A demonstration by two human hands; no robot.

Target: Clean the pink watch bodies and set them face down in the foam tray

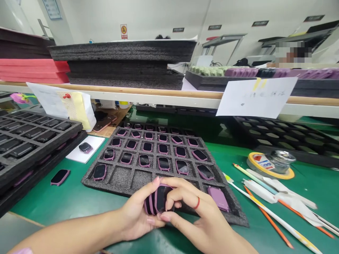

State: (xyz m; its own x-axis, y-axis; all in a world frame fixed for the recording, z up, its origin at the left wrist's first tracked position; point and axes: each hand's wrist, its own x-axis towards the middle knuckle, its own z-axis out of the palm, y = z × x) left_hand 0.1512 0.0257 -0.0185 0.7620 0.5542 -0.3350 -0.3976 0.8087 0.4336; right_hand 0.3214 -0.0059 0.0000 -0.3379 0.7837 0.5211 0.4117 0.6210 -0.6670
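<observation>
Several purple-framed smartwatch bodies with dark screens [162,199] stand on edge in a stack just in front of the foam tray. My left hand [136,215] is closed around the stack, thumb on top and fingers beneath. The thumb and fingers of my right hand [197,208] close on the lower right edge of the front watch body. Behind both hands lies the dark grey foam tray [120,176], with rows of similar watch bodies in its compartments. A purple piece [218,199] without a visible screen lies in its front right part.
A loose watch body [60,177] lies at left, and another [85,147] rests on a white pad. Stacked foam trays [60,141] stand far left. At right are yellow tape [255,162], a glass bottle [282,160] and several brushes or sticks [270,215]. A shelf [159,95] crosses behind.
</observation>
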